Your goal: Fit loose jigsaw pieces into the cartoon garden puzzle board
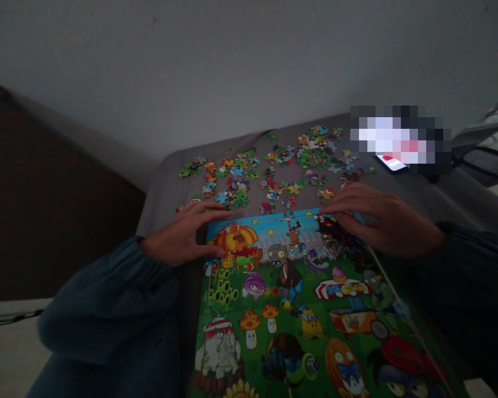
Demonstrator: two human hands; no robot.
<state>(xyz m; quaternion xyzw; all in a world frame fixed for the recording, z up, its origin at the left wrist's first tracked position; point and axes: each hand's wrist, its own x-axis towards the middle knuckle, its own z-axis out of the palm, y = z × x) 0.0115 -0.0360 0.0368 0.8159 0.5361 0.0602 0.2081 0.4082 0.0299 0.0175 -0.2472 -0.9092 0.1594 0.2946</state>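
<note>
A colourful cartoon picture board (pixel 290 293), with a pumpkin house, zombies and plants on it, extends from the middle of the view down to the bottom edge. My left hand (pixel 186 232) rests at its far left corner, the thumb on the picture and the fingers stretched along the far edge. At the far right corner lies my right hand (pixel 377 218), fingers extended over the edge and thumb apart on the picture. Neither hand is closed around anything. Just beyond the board, many loose jigsaw pieces (pixel 238 196) are spread out in clusters.
Grey cloth (pixel 164 177) covers the table, which meets a pale wall (pixel 232 72). A lit phone-like screen (pixel 394 163), mostly pixelated, stands at the back right near a dark looped object (pixel 485 163). A dark brown panel (pixel 45 204) is on the left.
</note>
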